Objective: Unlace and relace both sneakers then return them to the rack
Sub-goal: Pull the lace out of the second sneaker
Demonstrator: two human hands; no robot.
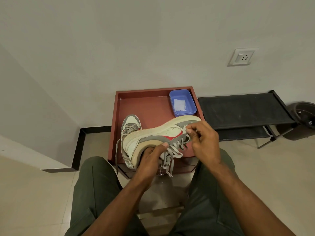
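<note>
Clearly the work was mid-course. The left hand (150, 156) gripped the held sneaker (158, 135) at its collar, tipped on its side over the red-brown cabinet top (146, 106), while the right hand (203, 138) pinched its grey lace (175, 149) near the toe eyelets. The second sneaker (130, 124) stood behind, laced but untied. The black rack (242, 109) waited bare, so both returns remained.

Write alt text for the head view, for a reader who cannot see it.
A seated person's left hand grips a sneaker on its side while the right hand pinches its grey lace near the toe. A second sneaker and a blue tub sit on a red-brown cabinet top.
</note>
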